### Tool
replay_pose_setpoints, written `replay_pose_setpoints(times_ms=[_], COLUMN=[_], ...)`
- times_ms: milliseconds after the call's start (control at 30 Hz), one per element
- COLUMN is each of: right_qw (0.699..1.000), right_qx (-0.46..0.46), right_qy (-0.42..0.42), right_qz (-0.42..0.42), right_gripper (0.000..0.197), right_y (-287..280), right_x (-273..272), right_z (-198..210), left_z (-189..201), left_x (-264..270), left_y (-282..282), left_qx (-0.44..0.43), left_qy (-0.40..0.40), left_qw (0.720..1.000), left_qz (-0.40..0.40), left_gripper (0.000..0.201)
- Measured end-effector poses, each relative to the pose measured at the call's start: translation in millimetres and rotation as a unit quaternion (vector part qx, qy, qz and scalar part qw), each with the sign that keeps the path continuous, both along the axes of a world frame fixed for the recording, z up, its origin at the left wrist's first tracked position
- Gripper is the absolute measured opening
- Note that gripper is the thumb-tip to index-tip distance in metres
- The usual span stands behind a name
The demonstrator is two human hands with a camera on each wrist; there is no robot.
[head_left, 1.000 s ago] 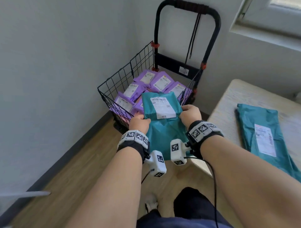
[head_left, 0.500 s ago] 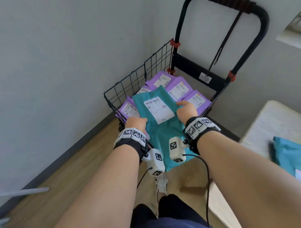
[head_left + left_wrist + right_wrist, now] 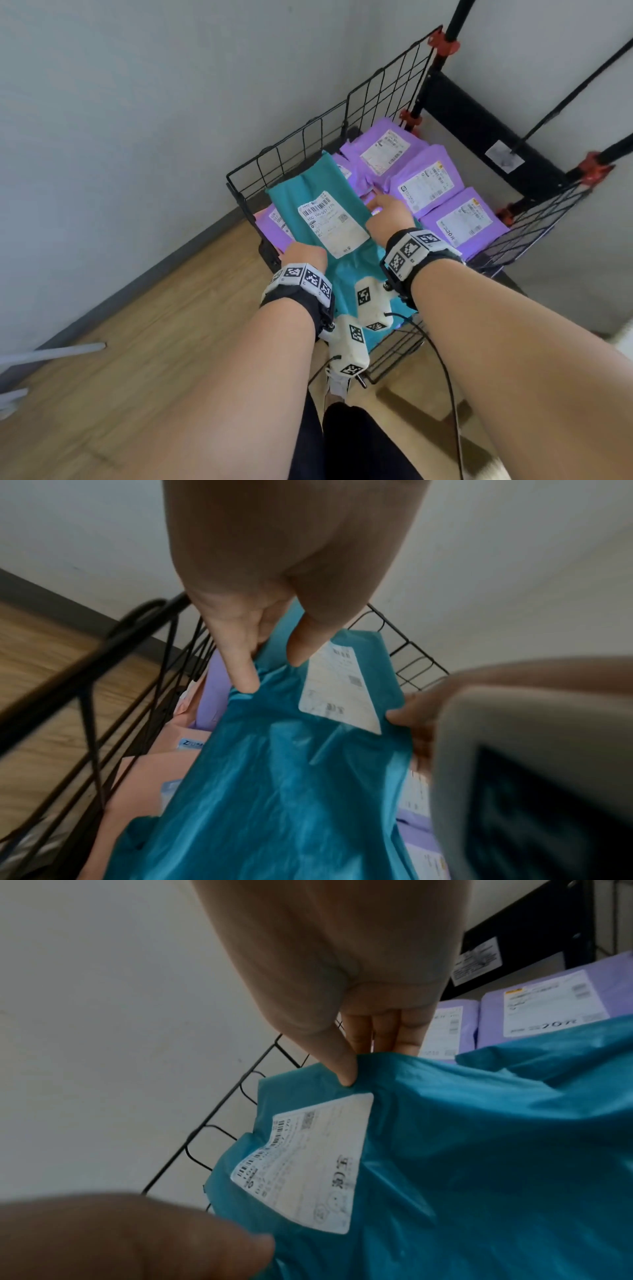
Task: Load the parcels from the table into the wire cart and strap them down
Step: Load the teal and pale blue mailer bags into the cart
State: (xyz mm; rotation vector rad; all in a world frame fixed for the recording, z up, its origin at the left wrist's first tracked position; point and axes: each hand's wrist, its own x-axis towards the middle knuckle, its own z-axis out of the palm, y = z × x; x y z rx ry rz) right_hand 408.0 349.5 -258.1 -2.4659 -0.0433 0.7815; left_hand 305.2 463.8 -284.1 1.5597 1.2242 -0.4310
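Observation:
A teal parcel [image 3: 308, 185] with a white shipping label lies across the front of the black wire cart [image 3: 308, 137], its near end hanging over the cart's front rim. My left hand [image 3: 303, 253] pinches the parcel's left edge between thumb and fingers [image 3: 240, 666]. My right hand [image 3: 388, 216] pinches the right edge, thumb on top [image 3: 344, 1066] and fingers underneath. Several purple parcels [image 3: 424, 185] with white labels fill the cart beneath and behind it. The teal parcel [image 3: 479, 1137] fills the right wrist view.
The cart stands in a room corner against grey walls, its black handle frame [image 3: 479, 130] with red clamps at the back. Pink parcels [image 3: 185, 737] lie low in the cart by the front wire. Wood floor [image 3: 137, 342] spreads to the left.
Both hands carried the teal parcel forward and down onto the purple parcels in the cart. My view has closed in on the cart; the table has left the frame.

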Motion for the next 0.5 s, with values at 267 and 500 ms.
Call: replay_pose_setpoints(times_ms=[267, 500], right_qw=[0.994, 0.991], right_qx=[-0.051, -0.043], right_qy=[0.027, 0.067], right_qz=[0.091, 0.109], right_gripper=[0.037, 0.033], right_y=[41.4, 56.0], right_x=[18.1, 19.7], right_z=[-31.0, -48.1], left_z=[-27.0, -40.4], left_x=[23.1, 29.4], left_y=[15.7, 22.6], left_qx=[-0.003, -0.045], left_qy=[0.078, 0.073], left_qw=[0.997, 0.993], left_qz=[-0.008, 0.087], left_gripper=[0.059, 0.069])
